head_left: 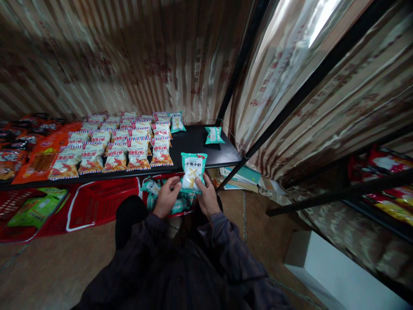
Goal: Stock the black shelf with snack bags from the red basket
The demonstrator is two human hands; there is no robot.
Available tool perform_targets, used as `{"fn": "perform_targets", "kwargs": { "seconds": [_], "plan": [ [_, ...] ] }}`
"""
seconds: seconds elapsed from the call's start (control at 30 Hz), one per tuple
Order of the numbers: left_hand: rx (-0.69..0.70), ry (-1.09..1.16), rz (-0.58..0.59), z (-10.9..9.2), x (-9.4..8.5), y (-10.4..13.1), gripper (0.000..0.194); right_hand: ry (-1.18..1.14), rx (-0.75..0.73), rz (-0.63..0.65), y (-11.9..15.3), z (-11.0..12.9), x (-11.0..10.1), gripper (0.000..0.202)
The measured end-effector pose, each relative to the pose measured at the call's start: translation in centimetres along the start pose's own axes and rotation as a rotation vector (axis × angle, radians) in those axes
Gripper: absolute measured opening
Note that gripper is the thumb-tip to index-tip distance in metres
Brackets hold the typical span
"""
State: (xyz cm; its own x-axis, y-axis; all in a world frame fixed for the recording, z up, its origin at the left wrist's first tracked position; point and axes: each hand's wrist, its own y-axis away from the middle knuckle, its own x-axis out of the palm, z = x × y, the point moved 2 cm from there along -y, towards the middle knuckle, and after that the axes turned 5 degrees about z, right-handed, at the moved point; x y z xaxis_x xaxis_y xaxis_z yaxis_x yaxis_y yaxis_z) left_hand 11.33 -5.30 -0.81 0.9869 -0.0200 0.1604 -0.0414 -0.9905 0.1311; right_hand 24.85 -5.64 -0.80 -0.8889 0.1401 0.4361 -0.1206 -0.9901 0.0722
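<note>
Between my two hands is a teal and white snack bag [192,172], held upright with its printed front facing me. My right hand [207,193] grips its lower right side, thumb on the front. My left hand [168,194] closes on its lower left edge with bent fingers. Below them, a red basket [185,212] holds several more teal snack bags [151,187]. On the black shelf [190,148] ahead, one teal bag [177,122] stands beside the rows of shrimp snack bags [137,153], and another teal bag [214,135] lies near the right end.
Orange snack bags [41,157] fill the shelf's left. Red baskets [103,198] stand below, one with green bags [37,209]. A black metal post [264,146] rises at the right. Papers [243,176] and a white box [338,271] are on the floor at right.
</note>
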Motion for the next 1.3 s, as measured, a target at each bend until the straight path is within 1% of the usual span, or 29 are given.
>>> {"fn": "perform_targets", "kwargs": {
  "seconds": [0.07, 0.13, 0.23, 0.37, 0.43, 0.63, 0.93, 1.17, 1.3],
  "plan": [
    [-0.063, 0.050, 0.077, 0.2, 0.3, 0.1, 0.043, 0.026, 0.001, -0.010, -0.2, 0.1, -0.1, 0.056],
    [-0.093, 0.101, 0.112, 0.2, 0.5, 0.3, 0.048, 0.044, 0.009, -0.005, -0.4, 0.0, -0.3, 0.054],
    [-0.111, 0.156, 0.105, 0.2, 0.8, 0.1, 0.050, 0.012, 0.049, 0.024, -0.5, 0.0, -0.4, 0.052],
    [-0.073, 0.226, 0.116, 0.0, 1.1, -0.7, 0.045, -0.004, 0.080, 0.058, -0.5, 0.2, -0.5, 0.051],
    [-0.069, 0.228, 0.121, -0.3, 1.3, -1.0, 0.043, 0.004, 0.085, 0.069, -0.5, 0.2, -0.6, 0.053],
    [-0.071, 0.168, 0.102, -1.1, 1.8, -1.6, 0.045, -0.016, 0.115, 0.102, -0.7, -0.2, -1.1, 0.055],
    [-0.112, 0.255, 0.036, 0.3, 2.7, -2.5, 0.047, -0.004, 0.060, 0.124, -1.5, -0.1, -1.8, 0.053],
    [-0.090, 0.272, -0.004, -0.2, 3.4, -3.0, 0.054, -0.016, 0.090, 0.118, -2.2, 0.0, -2.2, 0.056],
    [-0.065, 0.254, -0.050, -0.4, 3.4, -3.2, 0.051, -0.015, 0.102, 0.127, -2.3, 0.3, -2.0, 0.054]
  ]
}}
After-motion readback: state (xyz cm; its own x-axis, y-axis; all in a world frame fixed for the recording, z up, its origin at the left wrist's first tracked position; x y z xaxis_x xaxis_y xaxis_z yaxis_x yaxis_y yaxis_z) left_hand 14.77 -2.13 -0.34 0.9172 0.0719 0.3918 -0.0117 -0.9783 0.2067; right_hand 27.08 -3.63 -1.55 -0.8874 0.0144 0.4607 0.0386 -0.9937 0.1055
